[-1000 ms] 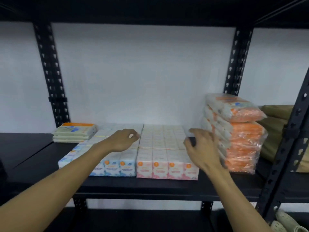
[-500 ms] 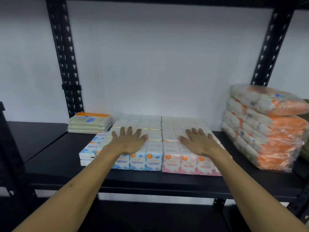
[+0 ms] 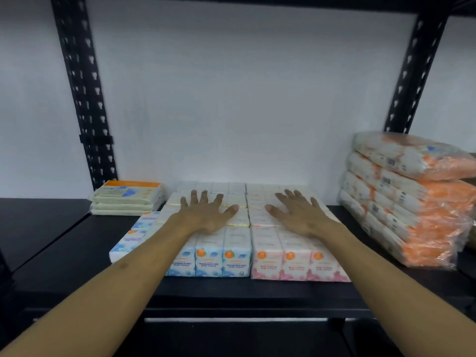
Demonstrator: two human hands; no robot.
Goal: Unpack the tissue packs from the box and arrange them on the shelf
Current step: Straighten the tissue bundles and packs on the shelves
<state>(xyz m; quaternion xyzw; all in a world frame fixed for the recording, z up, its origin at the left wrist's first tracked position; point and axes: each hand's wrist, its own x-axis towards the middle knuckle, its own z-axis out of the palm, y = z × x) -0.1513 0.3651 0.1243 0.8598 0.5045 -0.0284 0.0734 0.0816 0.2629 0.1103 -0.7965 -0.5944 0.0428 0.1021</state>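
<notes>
Both hands [image 3: 252, 215] flat atop tissue packs [image 3: 253, 264], labels seemingly facing forward.

A plain white wall [image 3: 231, 99] stands behind a black metal shelf [image 3: 64, 243]. Two perforated black uprights [image 3: 85, 112] rise at the back corners, under a dark upper shelf edge.

Blue packs [image 3: 208, 258], pink packs [image 3: 291, 264], black shelf [image 3: 77, 253]
</notes>
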